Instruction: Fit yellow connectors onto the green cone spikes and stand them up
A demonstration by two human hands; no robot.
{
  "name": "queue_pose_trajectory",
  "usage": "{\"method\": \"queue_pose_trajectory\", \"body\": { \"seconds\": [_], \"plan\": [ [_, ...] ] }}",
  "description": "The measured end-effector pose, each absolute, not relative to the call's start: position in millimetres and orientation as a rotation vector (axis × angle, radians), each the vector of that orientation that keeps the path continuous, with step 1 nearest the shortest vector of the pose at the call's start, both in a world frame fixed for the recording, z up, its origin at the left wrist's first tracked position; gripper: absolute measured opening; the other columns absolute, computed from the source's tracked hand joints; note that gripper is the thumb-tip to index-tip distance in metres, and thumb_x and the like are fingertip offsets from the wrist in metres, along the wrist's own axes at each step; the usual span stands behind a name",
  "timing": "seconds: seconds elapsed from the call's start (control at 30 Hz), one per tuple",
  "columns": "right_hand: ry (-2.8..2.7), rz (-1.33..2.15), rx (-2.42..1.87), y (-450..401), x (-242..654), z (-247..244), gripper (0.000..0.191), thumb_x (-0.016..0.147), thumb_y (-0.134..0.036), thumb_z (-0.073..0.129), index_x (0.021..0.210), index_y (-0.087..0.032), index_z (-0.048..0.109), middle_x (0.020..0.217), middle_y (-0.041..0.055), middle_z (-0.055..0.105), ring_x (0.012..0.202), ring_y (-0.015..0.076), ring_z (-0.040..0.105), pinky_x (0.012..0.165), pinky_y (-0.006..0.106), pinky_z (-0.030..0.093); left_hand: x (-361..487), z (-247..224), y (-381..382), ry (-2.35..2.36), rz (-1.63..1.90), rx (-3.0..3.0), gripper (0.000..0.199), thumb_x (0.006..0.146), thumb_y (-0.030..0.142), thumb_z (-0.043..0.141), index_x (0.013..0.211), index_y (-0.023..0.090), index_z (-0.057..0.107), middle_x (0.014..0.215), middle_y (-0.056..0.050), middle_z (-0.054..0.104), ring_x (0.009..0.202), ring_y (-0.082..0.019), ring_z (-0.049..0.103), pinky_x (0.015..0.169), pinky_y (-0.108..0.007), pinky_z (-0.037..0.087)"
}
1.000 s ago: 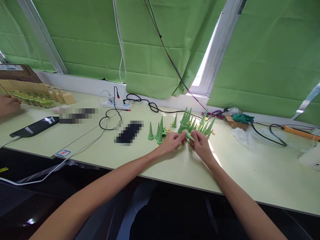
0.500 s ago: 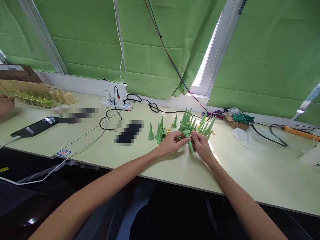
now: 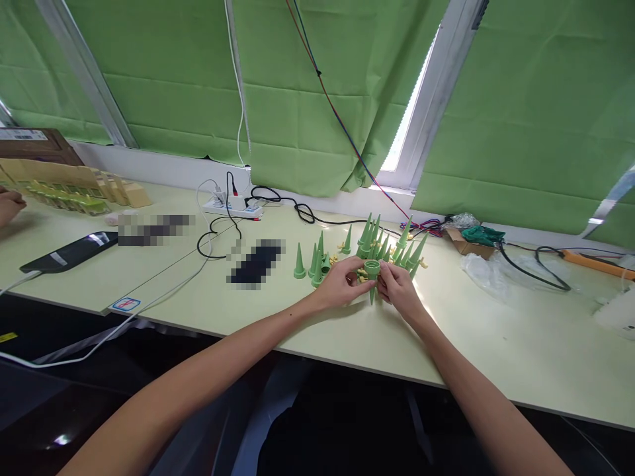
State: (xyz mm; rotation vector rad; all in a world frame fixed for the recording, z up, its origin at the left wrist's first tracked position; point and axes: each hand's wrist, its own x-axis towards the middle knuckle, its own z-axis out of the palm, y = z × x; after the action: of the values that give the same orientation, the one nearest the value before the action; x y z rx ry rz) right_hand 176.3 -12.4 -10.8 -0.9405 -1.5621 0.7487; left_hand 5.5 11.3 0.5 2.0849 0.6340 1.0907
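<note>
A green plastic watering spike (image 3: 372, 268) is held over the table, its threaded round opening facing up and its pointed end hanging down. My left hand (image 3: 341, 283) is closed on its left side, thumb in front below the collar. From the right, my right hand (image 3: 397, 284) pinches it just under the collar; whatever else lies between those fingertips is hidden. Behind my hands stands a cluster of similar green spikes (image 3: 366, 239), several with small yellow valves (image 3: 423, 263). More spikes (image 3: 299, 263) stand to the left of the cluster.
At left lie a black device (image 3: 69, 251) with a white cable and blurred dark objects. A power strip (image 3: 233, 208) and loose cables run along the wall. A small carton (image 3: 469, 243) and plastic bags are at right. Another person's hand (image 3: 10, 205) shows at far left.
The spike has been turned between my hands: its tip pointed down toward me and to the right, and now its opening faces up. A yellow bit by my right fingertips is now hidden.
</note>
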Motion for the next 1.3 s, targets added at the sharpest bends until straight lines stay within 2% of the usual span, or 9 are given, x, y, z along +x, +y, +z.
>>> {"method": "queue_pose_trajectory", "body": {
  "seconds": [0.1, 0.3, 0.5, 0.6, 0.73, 0.87, 0.97, 1.07, 1.3],
  "plan": [
    [-1.467, 0.928, -0.941, -13.6, 174.9, -8.4, 0.049, 0.089, -0.063, 0.054, 0.064, -0.022, 0.042, 0.049, -0.008, 0.028, 0.038, 0.0075, 0.028, 0.033, 0.023, 0.026, 5.0, 0.5, 11.5, 0.6, 1.113, 2.146, 0.029, 0.085, 0.031, 0.064, 0.109, 0.016, 0.066, 0.09, -0.001, 0.051, 0.06, -0.005, 0.044, 0.05, -0.019, 0.037],
    [-1.46, 0.916, -1.004, -13.1, 175.3, -9.1, 0.052, 0.088, -0.06, 0.056, 0.058, -0.021, 0.041, 0.047, -0.0069, 0.03, 0.038, 0.0073, 0.03, 0.034, 0.023, 0.024, 5.5, -3.1, 11.7, 0.605, 1.183, 2.271, 0.03, 0.083, 0.015, 0.058, 0.112, 0.019, 0.068, 0.098, -0.003, 0.056, 0.056, -0.004, 0.042, 0.052, -0.019, 0.038],
    [-1.464, 0.868, -0.99, -12.2, 173.9, -10.3, 0.05, 0.092, -0.057, 0.054, 0.059, -0.021, 0.04, 0.048, -0.0069, 0.032, 0.039, 0.0072, 0.03, 0.035, 0.023, 0.025, 6.9, -3.8, 9.5, 0.674, 1.204, 2.309, 0.027, 0.087, 0.016, 0.054, 0.111, 0.02, 0.065, 0.105, -0.005, 0.056, 0.058, -0.005, 0.044, 0.054, -0.021, 0.04],
    [-1.471, 0.822, -0.974, -11.5, 173.2, -11.5, 0.05, 0.093, -0.056, 0.053, 0.06, -0.021, 0.04, 0.05, -0.0067, 0.033, 0.04, 0.0073, 0.032, 0.037, 0.023, 0.028, 7.9, -3.6, 9.8, 0.726, 1.247, 2.272, 0.021, 0.085, 0.018, 0.057, 0.106, 0.019, 0.06, 0.103, -0.004, 0.055, 0.058, -0.005, 0.045, 0.056, -0.022, 0.041],
    [-1.448, 0.802, -0.941, -12.4, 171.8, -10.7, 0.049, 0.093, -0.056, 0.054, 0.062, -0.022, 0.039, 0.05, -0.0073, 0.032, 0.04, 0.0072, 0.031, 0.037, 0.023, 0.028, 9.5, -2.6, 10.5, 0.817, 1.294, 2.2, 0.014, 0.079, 0.018, 0.059, 0.089, 0.018, 0.049, 0.093, -0.001, 0.053, 0.056, -0.005, 0.043, 0.054, -0.021, 0.037],
    [-1.404, 0.808, -0.896, -14.8, 170.2, -6.4, 0.049, 0.092, -0.056, 0.055, 0.062, -0.022, 0.037, 0.049, -0.0081, 0.031, 0.039, 0.007, 0.03, 0.036, 0.023, 0.027, 10.7, 0.7, 9.8, 0.832, 1.211, 2.028, 0.014, 0.088, 0.03, 0.054, 0.084, 0.018, 0.048, 0.082, 0.002, 0.054, 0.052, -0.005, 0.041, 0.051, -0.022, 0.034],
    [-1.408, 0.788, -0.886, -16.1, 169.6, -3.8, 0.048, 0.093, -0.056, 0.055, 0.062, -0.022, 0.039, 0.049, -0.0078, 0.032, 0.039, 0.0071, 0.032, 0.036, 0.023, 0.028, 10.7, 2.9, 9.8, 0.835, 1.135, 1.882, 0.038, 0.095, 0.049, 0.045, 0.075, 0.017, 0.05, 0.064, 0.003, 0.05, 0.048, -0.007, 0.04, 0.048, -0.023, 0.032],
    [-1.429, 0.786, -0.877, -16.2, 169.5, -3.3, 0.048, 0.092, -0.056, 0.055, 0.062, -0.022, 0.039, 0.05, -0.0074, 0.034, 0.038, 0.0069, 0.033, 0.036, 0.023, 0.028, 10.3, 3.6, 10.6, 0.815, 0.989, 1.762, 0.057, 0.095, 0.062, 0.035, 0.066, 0.017, 0.052, 0.046, 0.003, 0.042, 0.04, -0.009, 0.039, 0.045, -0.025, 0.03],
    [-1.465, 0.848, -0.905, -16.3, 169.2, -4.6, 0.049, 0.091, -0.061, 0.053, 0.064, -0.022, 0.04, 0.047, -0.008, 0.034, 0.036, 0.0072, 0.033, 0.034, 0.023, 0.031, 9.5, 1.1, 12.1, 0.748, 0.903, 1.716, 0.056, 0.09, 0.067, 0.043, 0.061, 0.019, 0.043, 0.042, 0.005, 0.04, 0.036, -0.008, 0.039, 0.043, -0.024, 0.029]
  ]
}}
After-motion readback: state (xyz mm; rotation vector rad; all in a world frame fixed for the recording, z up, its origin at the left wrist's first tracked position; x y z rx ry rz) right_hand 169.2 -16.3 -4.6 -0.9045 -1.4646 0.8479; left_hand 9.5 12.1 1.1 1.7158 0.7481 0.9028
